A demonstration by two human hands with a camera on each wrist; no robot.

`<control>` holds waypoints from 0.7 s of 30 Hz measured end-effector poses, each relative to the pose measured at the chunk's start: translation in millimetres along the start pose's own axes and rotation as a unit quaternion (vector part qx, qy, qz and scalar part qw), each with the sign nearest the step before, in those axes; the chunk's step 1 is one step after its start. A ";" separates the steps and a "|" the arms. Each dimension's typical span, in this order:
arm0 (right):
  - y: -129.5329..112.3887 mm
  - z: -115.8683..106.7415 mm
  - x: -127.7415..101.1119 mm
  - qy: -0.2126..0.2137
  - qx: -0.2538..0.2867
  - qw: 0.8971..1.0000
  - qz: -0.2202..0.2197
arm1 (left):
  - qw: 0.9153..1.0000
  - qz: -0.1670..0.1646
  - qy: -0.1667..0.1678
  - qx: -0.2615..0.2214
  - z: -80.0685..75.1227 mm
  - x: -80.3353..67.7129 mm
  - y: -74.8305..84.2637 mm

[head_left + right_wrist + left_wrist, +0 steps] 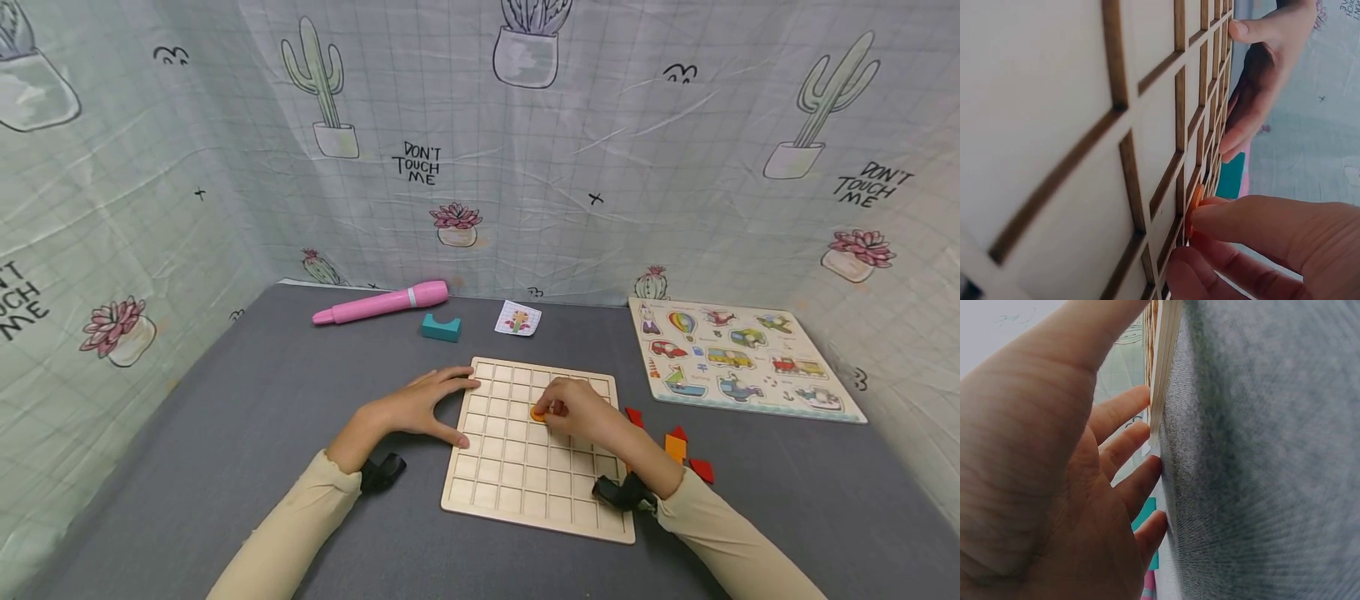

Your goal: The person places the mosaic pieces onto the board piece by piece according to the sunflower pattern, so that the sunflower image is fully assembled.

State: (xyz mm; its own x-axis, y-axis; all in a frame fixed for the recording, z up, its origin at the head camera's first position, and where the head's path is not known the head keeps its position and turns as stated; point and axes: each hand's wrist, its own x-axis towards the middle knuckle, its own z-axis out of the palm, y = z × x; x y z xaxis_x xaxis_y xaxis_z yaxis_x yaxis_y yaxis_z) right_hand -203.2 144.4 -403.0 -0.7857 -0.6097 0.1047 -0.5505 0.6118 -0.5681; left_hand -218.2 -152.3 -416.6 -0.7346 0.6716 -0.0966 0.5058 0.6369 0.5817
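pinching an orange piece (537, 412) over the grid board (517, 483), right hand (581, 412) sits nearest; left hand (420, 406) lies flat, steadying the board's left edge.

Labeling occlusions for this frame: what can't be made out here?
- Orange piece: shape mostly hidden under the right hand in head view; edge-on in right wrist view.
- Small card: print too small, head view.
- Grid board: only its edge shows in left wrist view, behind the left hand.
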 end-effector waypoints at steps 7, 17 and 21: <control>1.5 -0.9 -2.8 0.003 -0.006 1.000 0.004 | 1.000 -0.003 0.000 0.006 0.3 0.7 -1.2; 8.5 -16.6 -22.3 0.025 -0.004 1.000 0.015 | 1.000 -0.002 -0.003 -0.001 1.2 2.3 -3.7; 11.9 -26.3 -33.9 0.027 -0.001 0.999 0.027 | 1.000 -0.004 -0.006 0.003 1.9 2.6 -5.0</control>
State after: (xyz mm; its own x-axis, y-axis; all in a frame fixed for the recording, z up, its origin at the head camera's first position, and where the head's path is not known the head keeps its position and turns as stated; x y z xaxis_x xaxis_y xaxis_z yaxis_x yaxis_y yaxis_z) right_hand -190.6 185.5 -391.9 -0.8282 -0.5479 0.1181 -0.5077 0.6441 -0.5721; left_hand -221.8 -152.9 -421.3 -0.7331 0.6711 -0.1104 0.5026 0.6439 0.5769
